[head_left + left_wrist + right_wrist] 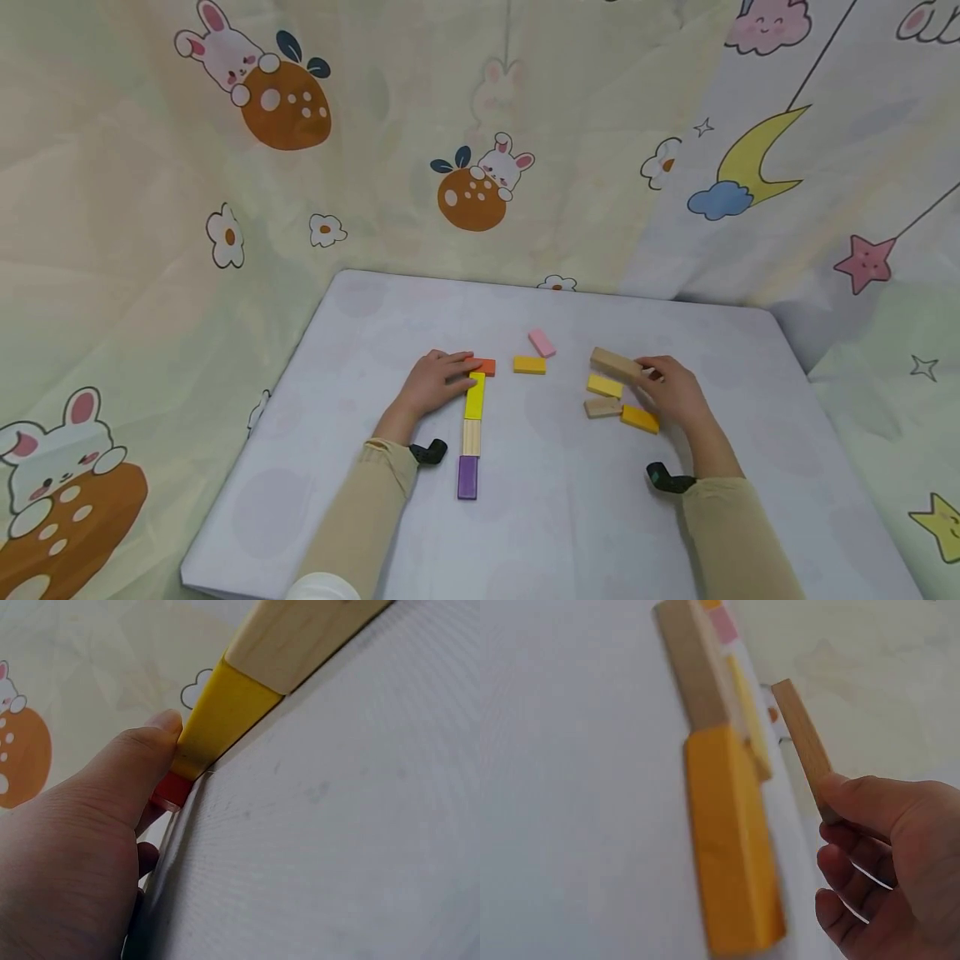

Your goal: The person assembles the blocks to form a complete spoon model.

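On the white-covered table [555, 517] several flat blocks lie end to end: orange-red [486, 367], yellow [474, 397], plain wood [471, 437], purple [467, 477]. My left hand [468, 371] pinches the orange-red block's left end, and its thumb [154, 742] presses against the yellow block [221, 716]. The plain wood one [300, 637] follows it. My right hand [651, 372] grips a long plain wood block [613, 362] by one end, held tilted above the cloth [802, 739]. Beneath and beside it lie a yellow block [604, 386], a short wood block [602, 407] and an orange-yellow block [640, 418].
A loose orange-yellow block [529, 364] and a pink block [542, 342] lie between the two hands. Printed curtains with rabbits, a moon and stars hang close behind and beside the table. The table's far edge [525, 287] runs just below them.
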The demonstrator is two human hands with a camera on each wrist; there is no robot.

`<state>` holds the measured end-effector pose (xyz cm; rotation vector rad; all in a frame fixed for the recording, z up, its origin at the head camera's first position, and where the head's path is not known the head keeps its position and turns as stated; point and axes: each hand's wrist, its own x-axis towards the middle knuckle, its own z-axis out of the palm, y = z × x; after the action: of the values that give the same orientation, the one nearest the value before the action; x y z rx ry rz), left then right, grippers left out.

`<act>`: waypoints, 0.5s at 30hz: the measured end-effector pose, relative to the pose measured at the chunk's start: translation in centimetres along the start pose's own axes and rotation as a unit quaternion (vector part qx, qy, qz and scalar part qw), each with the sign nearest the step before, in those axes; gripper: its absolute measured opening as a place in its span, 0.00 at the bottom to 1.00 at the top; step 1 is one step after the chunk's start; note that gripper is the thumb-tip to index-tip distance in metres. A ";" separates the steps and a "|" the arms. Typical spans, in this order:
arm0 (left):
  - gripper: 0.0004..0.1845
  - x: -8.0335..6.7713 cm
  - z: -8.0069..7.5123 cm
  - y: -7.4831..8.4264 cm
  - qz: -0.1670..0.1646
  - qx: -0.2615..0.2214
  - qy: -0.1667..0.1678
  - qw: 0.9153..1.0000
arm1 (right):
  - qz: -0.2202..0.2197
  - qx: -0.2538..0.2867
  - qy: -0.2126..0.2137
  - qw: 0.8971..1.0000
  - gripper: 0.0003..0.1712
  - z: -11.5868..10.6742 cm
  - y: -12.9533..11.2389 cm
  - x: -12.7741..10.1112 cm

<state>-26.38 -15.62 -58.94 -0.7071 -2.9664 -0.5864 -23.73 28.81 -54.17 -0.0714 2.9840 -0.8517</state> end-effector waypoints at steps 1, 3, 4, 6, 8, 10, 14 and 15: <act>0.25 0.0 0.0 0.0 0.000 0.000 0.000 1.000 | -0.009 0.010 0.007 1.000 0.28 -0.1 -0.5 0.0; 0.25 0.0 0.1 0.0 -0.002 -0.003 0.001 1.000 | -0.033 0.030 0.017 0.999 0.27 0.0 -1.6 0.2; 0.25 0.0 0.1 0.0 -0.003 -0.005 0.001 1.000 | -0.044 0.044 0.020 0.998 0.26 0.0 -2.2 0.3; 0.25 0.0 0.1 0.0 -0.003 -0.007 0.004 1.000 | -0.065 0.070 0.023 0.995 0.25 0.4 -3.5 0.5; 0.25 0.0 0.1 -0.1 -0.002 -0.009 0.004 1.000 | -0.081 0.092 0.021 0.992 0.24 1.0 -4.8 0.6; 0.25 0.0 0.2 -0.1 -0.001 -0.008 0.003 1.000 | -0.093 0.118 0.011 0.989 0.23 1.7 -6.2 0.7; 0.25 0.0 0.3 -0.2 0.001 0.005 0.006 1.000 | -0.109 0.152 -0.019 0.982 0.20 3.9 -8.4 1.0; 0.25 0.0 0.3 -0.2 0.001 0.007 0.007 1.000 | -0.111 0.160 -0.028 0.981 0.20 4.5 -8.9 1.1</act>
<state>-26.47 -15.72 -59.31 -0.7027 -2.9532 -0.5660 -24.29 18.86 -53.32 -0.4147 2.7799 -1.3166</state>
